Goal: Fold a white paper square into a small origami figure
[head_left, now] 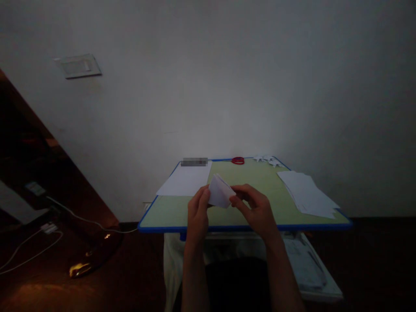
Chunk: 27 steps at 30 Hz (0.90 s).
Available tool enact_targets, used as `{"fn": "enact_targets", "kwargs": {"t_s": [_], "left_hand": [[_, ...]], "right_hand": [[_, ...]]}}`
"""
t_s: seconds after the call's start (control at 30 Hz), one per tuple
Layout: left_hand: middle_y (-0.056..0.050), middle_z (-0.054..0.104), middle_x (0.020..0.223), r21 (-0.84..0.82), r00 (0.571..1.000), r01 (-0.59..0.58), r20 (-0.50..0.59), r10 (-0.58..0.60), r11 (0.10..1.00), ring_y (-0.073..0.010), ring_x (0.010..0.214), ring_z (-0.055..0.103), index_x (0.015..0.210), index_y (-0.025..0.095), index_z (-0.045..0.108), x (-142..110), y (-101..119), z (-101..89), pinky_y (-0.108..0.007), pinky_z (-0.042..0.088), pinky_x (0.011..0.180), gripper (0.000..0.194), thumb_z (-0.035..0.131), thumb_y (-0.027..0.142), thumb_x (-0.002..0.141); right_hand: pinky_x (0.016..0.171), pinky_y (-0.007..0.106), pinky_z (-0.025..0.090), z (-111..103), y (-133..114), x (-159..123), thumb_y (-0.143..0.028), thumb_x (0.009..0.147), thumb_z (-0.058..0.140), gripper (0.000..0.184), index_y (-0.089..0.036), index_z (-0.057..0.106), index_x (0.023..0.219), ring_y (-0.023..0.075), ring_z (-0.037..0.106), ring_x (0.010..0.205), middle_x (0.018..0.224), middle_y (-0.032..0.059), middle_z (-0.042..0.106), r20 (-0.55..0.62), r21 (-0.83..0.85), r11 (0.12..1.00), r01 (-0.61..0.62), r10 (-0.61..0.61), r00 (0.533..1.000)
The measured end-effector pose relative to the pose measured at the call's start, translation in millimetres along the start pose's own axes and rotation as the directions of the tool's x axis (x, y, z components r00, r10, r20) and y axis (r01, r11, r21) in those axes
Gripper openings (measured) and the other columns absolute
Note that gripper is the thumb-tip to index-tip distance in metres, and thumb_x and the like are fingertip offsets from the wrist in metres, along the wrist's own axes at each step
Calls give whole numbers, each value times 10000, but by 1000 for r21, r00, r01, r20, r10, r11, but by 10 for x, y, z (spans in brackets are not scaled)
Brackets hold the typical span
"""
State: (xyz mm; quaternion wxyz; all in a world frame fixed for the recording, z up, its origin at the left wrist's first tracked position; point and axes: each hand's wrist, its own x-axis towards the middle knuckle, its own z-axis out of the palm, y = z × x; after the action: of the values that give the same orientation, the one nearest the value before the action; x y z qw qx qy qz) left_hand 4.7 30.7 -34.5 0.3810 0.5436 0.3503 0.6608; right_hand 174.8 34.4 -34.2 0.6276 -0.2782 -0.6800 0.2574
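Toward the front edge of the tabletop (172,213), left hand (198,208) and right hand (256,206) pinch a folded paper (220,193), which uneven pulling could tear.

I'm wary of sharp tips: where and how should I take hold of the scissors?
Probably grip the scissors by their red handles, coming from the near right side. They lie at the far edge of the table, handles toward the right and blades apparently pointing left.
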Motion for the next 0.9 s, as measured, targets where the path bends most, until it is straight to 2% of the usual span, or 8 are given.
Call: {"fn": "enact_targets", "kwargs": {"t_s": [0.23, 0.37, 0.5, 0.57, 0.67, 0.73, 0.8, 0.9], "left_hand": [[-89, 755, 1081, 167, 998, -58, 4, 59, 984, -217, 946, 678, 1154, 169, 747, -7, 86, 27, -299, 535, 805, 392, 602, 481, 966], [-94, 764, 1146, 154, 994, -93, 64, 84, 984, -233, 1038, 698, 1178, 188, 741, 2, 119, 22, -344, 536, 929, 338, 624, 424, 968], [-87, 676, 1377, 137, 981, -158, 133, 140, 978, -255, 1307, 599, 1163, 239, 754, -1, 166, 9, -380, 470, 1089, 260, 630, 370, 975], [-79, 590, 1487, 156, 978, -175, 142, 153, 972, -269, 1399, 517, 1160, 257, 758, -3, 163, 0, -377, 473, 1089, 257, 627, 382, 978], [-113, 633, 1411, 140, 986, -78, 156, 56, 987, -279, 1259, 620, 1214, 248, 736, -3, 102, -3, -380, 551, 967, 343, 597, 462, 985], [-130, 729, 1181, 59, 981, 25, 189, -36, 998, -258, 1019, 713, 1226, 205, 723, -5, 46, 12, -396, 583, 885, 432, 564, 528, 987], [-120, 750, 1015, -54, 974, 100, 212, -86, 994, -246, 903, 729, 1184, 165, 726, -11, 9, 38, -401, 592, 852, 481, 558, 566, 978], [-132, 738, 1096, -207, 970, 154, 218, -107, 966, -253, 943, 728, 1183, 160, 716, -22, 13, 82, -409, 593, 865, 508, 548, 592, 973]], "right_hand": [[747, 339, 552, -21, -23, 4, -268, 966, 633, 252, -249, 693, 1211, 174, 656, 762, 934, 31, 690, 17, -56, 998, -10, 10, 1000], [736, 337, 518, -30, -3, 17, -207, 946, 622, 185, -241, 699, 1111, 177, 631, 757, 871, 14, 670, -7, -133, 991, 12, -13, 1000], [816, 352, 520, -41, 28, 29, -163, 931, 633, 111, -239, 682, 995, 198, 652, 881, 929, 29, 685, -74, -124, 991, 46, -55, 996], [910, 380, 523, -46, 45, 31, -161, 942, 632, 107, -243, 683, 985, 213, 665, 994, 1016, 47, 698, -104, -74, 995, 63, -71, 992], [983, 409, 520, -42, 73, 28, -170, 948, 654, 96, -253, 695, 977, 223, 668, 1082, 1081, 57, 700, -136, -6, 997, 73, -73, 988], [983, 415, 529, -34, 90, 24, -177, 944, 673, 94, -257, 710, 976, 228, 673, 1092, 1097, 63, 705, -151, 10, 997, 76, -73, 986], [978, 424, 538, -25, 100, 19, -176, 936, 687, 101, -261, 727, 975, 233, 678, 1091, 1105, 68, 712, -153, 14, 996, 86, -83, 985], [965, 433, 551, -23, 90, 8, -158, 924, 695, 138, -270, 748, 984, 238, 682, 1088, 1121, 69, 721, -137, -1, 994, 111, -110, 984]]}}
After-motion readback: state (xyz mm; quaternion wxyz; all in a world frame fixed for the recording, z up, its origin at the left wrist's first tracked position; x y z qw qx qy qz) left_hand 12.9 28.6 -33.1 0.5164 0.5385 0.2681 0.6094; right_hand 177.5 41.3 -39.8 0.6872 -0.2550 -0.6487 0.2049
